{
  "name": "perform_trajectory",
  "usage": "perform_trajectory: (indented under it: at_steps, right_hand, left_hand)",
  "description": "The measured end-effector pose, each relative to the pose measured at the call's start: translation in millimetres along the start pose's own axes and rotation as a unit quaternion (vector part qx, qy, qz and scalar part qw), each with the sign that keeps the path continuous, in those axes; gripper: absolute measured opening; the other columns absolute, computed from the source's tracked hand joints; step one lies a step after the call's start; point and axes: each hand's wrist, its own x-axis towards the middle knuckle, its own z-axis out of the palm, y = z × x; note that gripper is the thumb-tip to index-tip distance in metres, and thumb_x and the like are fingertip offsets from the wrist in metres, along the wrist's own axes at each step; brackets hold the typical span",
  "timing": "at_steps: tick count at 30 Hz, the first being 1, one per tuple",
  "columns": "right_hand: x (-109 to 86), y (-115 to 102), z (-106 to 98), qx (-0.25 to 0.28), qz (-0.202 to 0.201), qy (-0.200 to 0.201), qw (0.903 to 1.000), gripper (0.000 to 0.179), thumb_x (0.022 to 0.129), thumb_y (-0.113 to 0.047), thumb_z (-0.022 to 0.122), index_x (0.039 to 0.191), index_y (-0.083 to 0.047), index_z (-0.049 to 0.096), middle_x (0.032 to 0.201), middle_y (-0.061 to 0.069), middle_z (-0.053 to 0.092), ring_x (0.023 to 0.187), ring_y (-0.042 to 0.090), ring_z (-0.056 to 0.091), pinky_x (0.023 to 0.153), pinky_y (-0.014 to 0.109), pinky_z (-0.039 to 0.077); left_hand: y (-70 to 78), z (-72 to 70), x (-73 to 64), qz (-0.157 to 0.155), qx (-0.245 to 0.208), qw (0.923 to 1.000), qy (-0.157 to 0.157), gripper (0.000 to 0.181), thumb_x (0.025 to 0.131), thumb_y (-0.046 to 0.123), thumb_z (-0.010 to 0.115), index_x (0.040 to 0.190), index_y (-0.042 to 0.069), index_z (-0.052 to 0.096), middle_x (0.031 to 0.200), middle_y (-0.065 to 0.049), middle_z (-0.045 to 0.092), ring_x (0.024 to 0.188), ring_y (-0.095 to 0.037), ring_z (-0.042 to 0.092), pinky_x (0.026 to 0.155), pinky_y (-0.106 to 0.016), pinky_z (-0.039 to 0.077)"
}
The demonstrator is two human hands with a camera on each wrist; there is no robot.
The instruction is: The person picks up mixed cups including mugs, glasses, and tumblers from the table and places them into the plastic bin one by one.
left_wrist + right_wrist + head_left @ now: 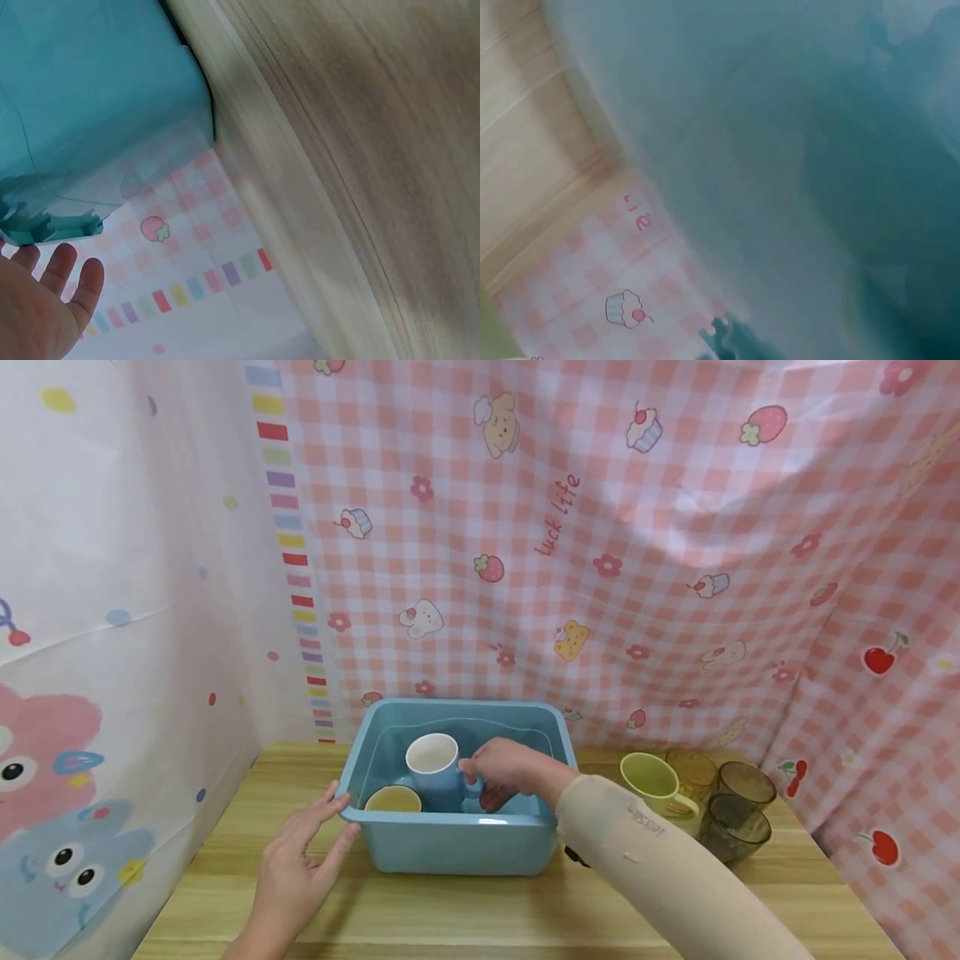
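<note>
A blue plastic basin [465, 843] stands on the wooden table. Inside it is a blue mug [438, 785] with a white interior, its handle toward the right. My right hand [510, 772] reaches over the basin's right side and pinches that handle. A yellow cup [393, 799] sits in the basin's front left corner, mostly hidden by the wall. At the left rim my left hand [296, 852] touches the edge with its fingertips, fingers extended. The left wrist view shows the same hand [37, 307] beside the basin's rim. The right wrist view is filled by the basin wall [727, 150].
To the basin's right stand a yellow-green mug [651, 781], an amber glass [692, 772] and two dark smoky glasses, one behind [747, 783] and one in front [733, 831]. A pink checked curtain [465, 527] hangs behind the table [420, 918].
</note>
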Motion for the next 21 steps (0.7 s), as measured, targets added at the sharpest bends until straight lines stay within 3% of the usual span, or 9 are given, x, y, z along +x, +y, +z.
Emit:
perform_trajectory:
  at_steps: [9, 15, 21]
  right_hand:
    - [11.6, 1.1, 12.9, -0.006, 0.004, 0.014, 0.9999, 0.04, 0.112, -0.033, 0.056, 0.101, 0.001, 0.072, 0.117, 0.025, 0.071, 0.077, 0.025, 0.071, 0.076, 0.04, 0.067]
    - [16.3, 2.8, 18.1, -0.017, 0.007, 0.015, 0.9997, 0.036, 0.112, -0.03, 0.055, 0.11, 0.001, 0.074, 0.113, 0.022, 0.072, 0.081, 0.023, 0.07, 0.075, 0.037, 0.065]
    - [17.4, 4.7, 20.8, -0.027, 0.001, 0.0, 0.9996, 0.028, 0.111, -0.023, 0.057, 0.114, -0.002, 0.075, 0.104, 0.018, 0.072, 0.083, 0.022, 0.069, 0.078, 0.035, 0.063]
  left_hand:
    - [0.2, -0.8, 0.5, -0.001, 0.004, 1.0, -0.005, 0.054, 0.08, 0.003, 0.091, 0.131, 0.012, 0.076, 0.14, -0.014, 0.073, 0.132, -0.007, 0.065, 0.113, -0.003, 0.035]
    - [2.6, -1.5, 1.0, -0.003, 0.01, 0.9999, -0.007, 0.054, 0.08, 0.003, 0.091, 0.131, 0.012, 0.076, 0.14, -0.013, 0.073, 0.131, -0.007, 0.065, 0.112, -0.002, 0.034]
    - [2.8, -2.3, 1.2, -0.004, 0.001, 0.9999, -0.01, 0.053, 0.081, 0.002, 0.091, 0.131, 0.011, 0.076, 0.14, -0.014, 0.073, 0.134, 0.002, 0.06, 0.113, -0.002, 0.034]
